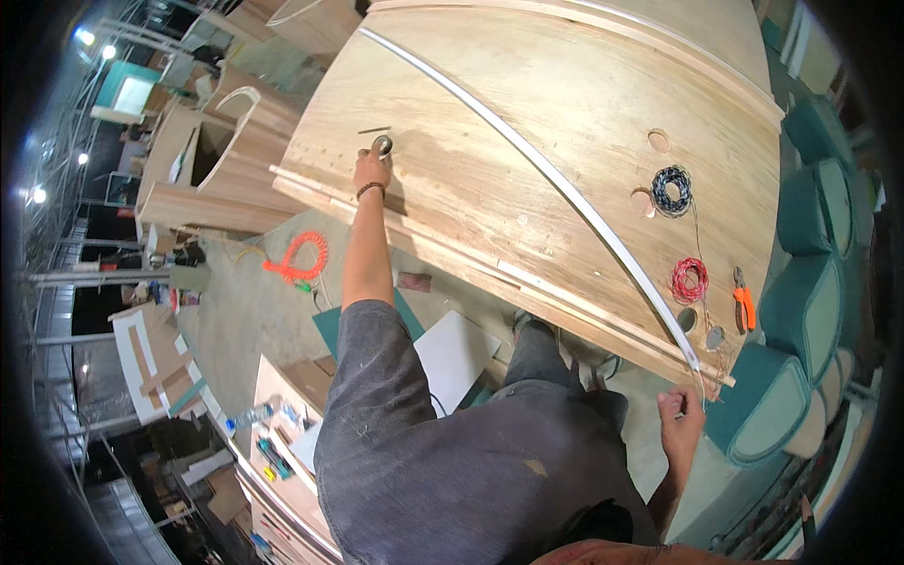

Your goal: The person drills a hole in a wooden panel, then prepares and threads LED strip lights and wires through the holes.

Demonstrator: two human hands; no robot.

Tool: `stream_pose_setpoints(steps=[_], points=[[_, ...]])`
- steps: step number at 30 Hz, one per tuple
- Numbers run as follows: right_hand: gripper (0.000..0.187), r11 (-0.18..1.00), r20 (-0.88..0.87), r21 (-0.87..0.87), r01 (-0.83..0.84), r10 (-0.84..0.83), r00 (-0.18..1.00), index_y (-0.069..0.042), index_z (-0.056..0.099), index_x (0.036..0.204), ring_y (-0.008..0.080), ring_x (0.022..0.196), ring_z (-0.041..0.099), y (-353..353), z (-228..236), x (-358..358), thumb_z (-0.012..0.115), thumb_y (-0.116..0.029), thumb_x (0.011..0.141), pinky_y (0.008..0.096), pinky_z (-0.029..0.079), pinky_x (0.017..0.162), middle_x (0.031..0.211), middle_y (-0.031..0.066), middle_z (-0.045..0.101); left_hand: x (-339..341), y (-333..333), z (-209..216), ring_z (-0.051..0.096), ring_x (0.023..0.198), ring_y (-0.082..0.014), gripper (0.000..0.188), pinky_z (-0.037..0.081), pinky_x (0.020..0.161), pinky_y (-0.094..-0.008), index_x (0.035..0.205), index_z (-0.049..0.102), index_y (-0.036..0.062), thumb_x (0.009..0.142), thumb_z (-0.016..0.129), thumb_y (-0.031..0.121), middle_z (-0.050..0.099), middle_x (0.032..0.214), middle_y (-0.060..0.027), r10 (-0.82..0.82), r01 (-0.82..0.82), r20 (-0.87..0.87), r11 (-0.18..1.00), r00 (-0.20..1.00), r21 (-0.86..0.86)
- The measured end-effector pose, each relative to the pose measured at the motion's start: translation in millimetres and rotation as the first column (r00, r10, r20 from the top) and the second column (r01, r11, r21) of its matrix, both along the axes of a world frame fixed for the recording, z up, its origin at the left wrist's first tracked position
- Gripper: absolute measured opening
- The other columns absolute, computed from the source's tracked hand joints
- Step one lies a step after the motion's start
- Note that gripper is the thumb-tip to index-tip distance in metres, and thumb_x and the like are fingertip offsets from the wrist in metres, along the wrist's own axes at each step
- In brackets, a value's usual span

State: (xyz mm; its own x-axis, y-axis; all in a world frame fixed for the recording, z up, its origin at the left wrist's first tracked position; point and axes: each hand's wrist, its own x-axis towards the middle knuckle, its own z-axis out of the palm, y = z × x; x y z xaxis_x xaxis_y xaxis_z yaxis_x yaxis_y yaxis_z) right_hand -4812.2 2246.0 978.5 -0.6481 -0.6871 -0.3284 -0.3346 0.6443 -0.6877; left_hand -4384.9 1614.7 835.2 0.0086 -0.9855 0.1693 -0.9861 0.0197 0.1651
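My left hand (pixel 373 171) is stretched across the wooden panel, its fingers closed on a small roll of tape (pixel 381 145). A short thin dark stick (pixel 375 130) lies just beyond it. Off the panel's near right corner, my right hand (pixel 680 426) is closed, fingers curled in a pinch. A thin wire (pixel 702 388) runs to it from the near end of a long, narrow white strip (pixel 565 188). That strip lies diagonally over the panel, from the far left to the near right corner.
Right of the strip lie a black-and-white wire coil (pixel 671 191), a red wire coil (pixel 689 281) and orange-handled pliers (pixel 743 301). Round holes (pixel 658 141) pierce the panel (pixel 471 188). Green padded pieces (pixel 767 400) line its right side. An orange coiled hose (pixel 306 256) is on the floor.
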Motion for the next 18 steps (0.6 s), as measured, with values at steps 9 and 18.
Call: stream_pose_setpoints(steps=[9,18], points=[[0.021,0.997,0.011,-0.037,-0.068,0.069,0.998,-0.003,0.065,0.106,0.0220,0.079,0.064,-103.6,19.4,95.3,0.072,-0.011,0.088,0.0345,0.050,0.064,0.090,0.0102,0.066,-5.8,-9.0,-2.8,0.064,0.099,-0.0281,0.024,0.051,0.088,-0.0395,0.108,0.072,0.0109,0.093,0.071,0.030,0.063,0.116,-0.0123,-0.625,0.603,-0.065,0.772,0.778,-0.203],[0.044,0.852,0.581,-0.443,0.279,0.036,0.813,-0.007,0.052,0.134,0.0168,0.103,0.059,-157.2,81.7,99.3,0.066,-0.012,0.093,0.0315,0.051,0.083,0.135,0.0085,0.056,-207.5,304.0,159.1,0.060,0.087,-0.0117,0.039,0.047,0.082,-0.0283,0.098,0.072,0.0042,0.103,0.059,0.040,0.069,0.094,-0.0007,0.517,0.927,-0.804,0.053,0.293,0.371]])
